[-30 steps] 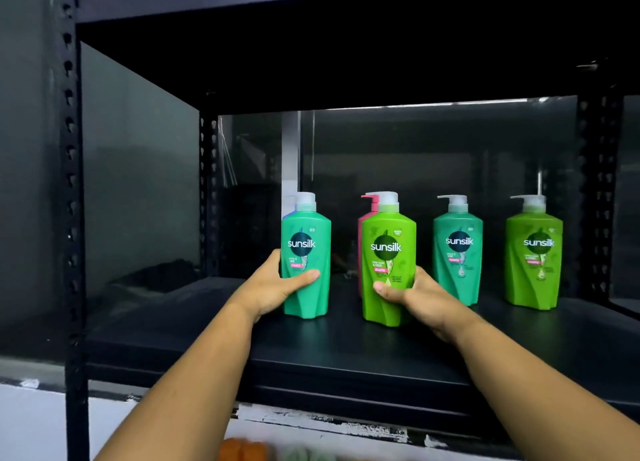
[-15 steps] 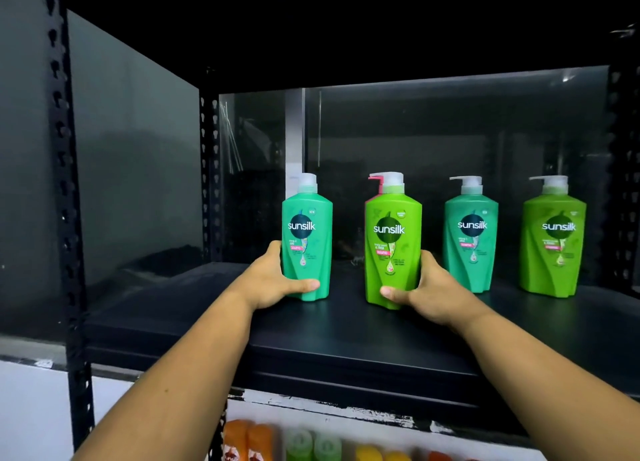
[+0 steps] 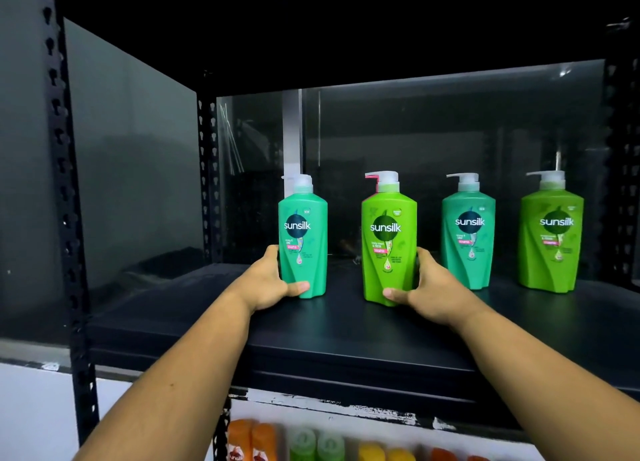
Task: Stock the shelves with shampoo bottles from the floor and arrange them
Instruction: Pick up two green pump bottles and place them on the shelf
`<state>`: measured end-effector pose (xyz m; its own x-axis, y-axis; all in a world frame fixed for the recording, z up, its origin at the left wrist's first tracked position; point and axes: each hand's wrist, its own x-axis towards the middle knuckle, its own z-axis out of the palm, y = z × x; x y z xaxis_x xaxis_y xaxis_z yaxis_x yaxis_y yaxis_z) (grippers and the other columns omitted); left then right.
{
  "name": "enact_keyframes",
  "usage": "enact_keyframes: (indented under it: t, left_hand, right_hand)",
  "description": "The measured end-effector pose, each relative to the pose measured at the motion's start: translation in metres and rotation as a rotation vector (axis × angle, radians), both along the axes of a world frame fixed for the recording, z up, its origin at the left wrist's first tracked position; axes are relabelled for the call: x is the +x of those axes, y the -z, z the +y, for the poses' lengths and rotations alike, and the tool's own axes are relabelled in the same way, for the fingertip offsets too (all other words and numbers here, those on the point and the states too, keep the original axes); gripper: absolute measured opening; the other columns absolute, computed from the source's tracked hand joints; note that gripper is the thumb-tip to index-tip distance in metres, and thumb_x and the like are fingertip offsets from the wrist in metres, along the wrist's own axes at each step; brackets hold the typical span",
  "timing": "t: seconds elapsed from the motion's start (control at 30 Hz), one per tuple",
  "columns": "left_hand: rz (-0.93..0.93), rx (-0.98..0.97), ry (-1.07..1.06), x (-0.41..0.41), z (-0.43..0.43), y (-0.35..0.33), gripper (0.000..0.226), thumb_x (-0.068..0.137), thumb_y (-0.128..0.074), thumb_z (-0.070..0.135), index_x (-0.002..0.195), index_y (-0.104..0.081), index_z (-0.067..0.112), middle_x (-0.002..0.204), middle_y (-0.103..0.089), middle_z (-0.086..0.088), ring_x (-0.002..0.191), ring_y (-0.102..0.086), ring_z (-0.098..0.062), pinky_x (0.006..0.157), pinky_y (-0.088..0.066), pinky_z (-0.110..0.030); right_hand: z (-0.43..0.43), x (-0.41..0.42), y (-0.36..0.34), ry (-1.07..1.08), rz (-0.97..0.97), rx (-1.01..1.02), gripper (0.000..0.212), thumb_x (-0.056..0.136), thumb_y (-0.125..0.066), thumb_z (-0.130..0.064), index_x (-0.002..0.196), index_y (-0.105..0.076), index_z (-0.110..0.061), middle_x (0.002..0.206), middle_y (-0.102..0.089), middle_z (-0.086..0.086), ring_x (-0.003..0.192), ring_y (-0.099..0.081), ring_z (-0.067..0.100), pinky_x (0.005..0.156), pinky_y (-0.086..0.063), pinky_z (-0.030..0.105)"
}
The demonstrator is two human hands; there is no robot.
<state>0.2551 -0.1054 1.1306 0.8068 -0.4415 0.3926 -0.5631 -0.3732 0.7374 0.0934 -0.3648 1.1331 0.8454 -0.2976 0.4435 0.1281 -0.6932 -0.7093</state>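
Black metal shelf, wide and dark. Upright on its board in one spaced row, left to right: teal shampoo bottle, lime shampoo bottle, second teal bottle, second lime bottle. Left hand wrapped round the teal shampoo bottle's lower part, thumb across the front; right hand likewise grasping the lime shampoo bottle. Behind that one, a pink pump peeking out. Underneath, blurred orange, green and yellow tops.
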Motion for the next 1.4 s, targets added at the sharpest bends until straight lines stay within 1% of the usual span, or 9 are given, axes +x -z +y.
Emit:
enact_keyframes:
  t: [0.07, 0.3, 0.43, 0.7, 0.8, 0.97, 1.17, 1.3, 1.4]
  left_hand:
    - [-0.005, -0.001, -0.005, 0.0, 0.0, 0.0, 0.074, 0.078, -0.088, 0.019, 0.135, -0.041, 0.02, 0.118, -0.068, 0.006, 0.111, -0.066, -0.012, 0.107, -0.05, -0.038]
    - [0.015, -0.022, 0.011, 0.001, 0.0, 0.002, 0.075, 0.08, -0.087, 0.019, 0.137, -0.04, 0.022, 0.116, -0.068, 0.009, 0.109, -0.068, -0.01, 0.105, -0.051, -0.037]
    - [0.025, -0.037, 0.019, 0.001, 0.0, 0.002, 0.074, 0.081, -0.087, 0.019, 0.138, -0.04, 0.022, 0.118, -0.068, 0.009, 0.11, -0.068, -0.01, 0.105, -0.052, -0.037]
    - [0.037, -0.021, 0.03, 0.001, 0.0, 0.002, 0.07, 0.085, -0.083, 0.02, 0.138, -0.038, 0.024, 0.115, -0.065, 0.015, 0.111, -0.067, -0.008, 0.103, -0.052, -0.032]
    - [0.043, -0.013, 0.024, 0.004, 0.001, 0.003, 0.07, 0.083, -0.084, 0.023, 0.136, -0.038, 0.028, 0.118, -0.067, 0.013, 0.112, -0.068, -0.009, 0.105, -0.052, -0.039]
    - [0.04, -0.012, 0.023, 0.002, 0.001, 0.004, 0.073, 0.084, -0.084, 0.022, 0.14, -0.037, 0.025, 0.117, -0.066, 0.013, 0.112, -0.068, -0.01, 0.106, -0.051, -0.038]
    - [0.04, 0.008, 0.011, 0.007, 0.0, 0.004, 0.072, 0.083, -0.084, 0.026, 0.138, -0.038, 0.027, 0.118, -0.067, 0.013, 0.112, -0.068, -0.009, 0.105, -0.052, -0.037]
    - [0.056, 0.043, -0.017, 0.008, 0.0, 0.004, 0.072, 0.084, -0.084, 0.029, 0.14, -0.039, 0.026, 0.121, -0.066, 0.012, 0.114, -0.066, -0.009, 0.107, -0.05, -0.038]
    - [0.045, 0.128, -0.065, -0.001, -0.001, 0.0, 0.07, 0.086, -0.079, 0.039, 0.142, -0.039, 0.027, 0.13, -0.064, 0.011, 0.121, -0.061, -0.011, 0.109, -0.046, -0.035]
  right_hand:
    - [-0.002, 0.003, 0.001, 0.006, -0.002, -0.008, 0.078, 0.076, -0.087, -0.02, 0.138, -0.039, -0.021, 0.116, -0.061, -0.009, 0.112, -0.062, 0.015, 0.106, -0.045, 0.032]
    - [-0.006, 0.008, 0.004, 0.01, -0.014, -0.02, 0.073, 0.074, -0.089, -0.023, 0.128, -0.04, -0.028, 0.118, -0.064, -0.01, 0.11, -0.064, 0.015, 0.106, -0.047, 0.038]
    - [-0.006, 0.007, 0.004, 0.029, -0.017, -0.055, 0.079, 0.074, -0.088, -0.026, 0.136, -0.04, -0.024, 0.121, -0.062, -0.01, 0.111, -0.062, 0.014, 0.104, -0.045, 0.031]
    - [-0.005, 0.007, 0.003, 0.028, -0.033, -0.057, 0.08, 0.075, -0.088, -0.023, 0.138, -0.039, -0.021, 0.118, -0.06, -0.011, 0.108, -0.061, 0.012, 0.095, -0.041, 0.022]
    - [-0.005, 0.008, 0.003, 0.033, -0.033, -0.055, 0.081, 0.075, -0.088, -0.023, 0.139, -0.039, -0.02, 0.12, -0.061, -0.009, 0.11, -0.061, 0.013, 0.097, -0.042, 0.023]
    - [-0.006, 0.011, 0.004, 0.044, -0.033, -0.046, 0.079, 0.072, -0.09, -0.025, 0.135, -0.042, -0.022, 0.122, -0.065, -0.007, 0.109, -0.064, 0.014, 0.103, -0.047, 0.033]
    - [-0.005, 0.013, 0.003, 0.051, -0.027, -0.036, 0.079, 0.072, -0.09, -0.023, 0.135, -0.041, -0.024, 0.118, -0.064, -0.009, 0.108, -0.064, 0.013, 0.102, -0.047, 0.031]
    - [-0.003, 0.01, 0.002, 0.062, -0.008, -0.028, 0.073, 0.075, -0.087, -0.021, 0.131, -0.04, -0.025, 0.114, -0.061, -0.01, 0.106, -0.062, 0.012, 0.093, -0.043, 0.022]
    - [0.0, 0.007, 0.001, 0.09, 0.036, -0.056, 0.074, 0.078, -0.085, -0.025, 0.137, -0.039, -0.019, 0.123, -0.062, -0.004, 0.112, -0.061, 0.017, 0.096, -0.043, 0.025]
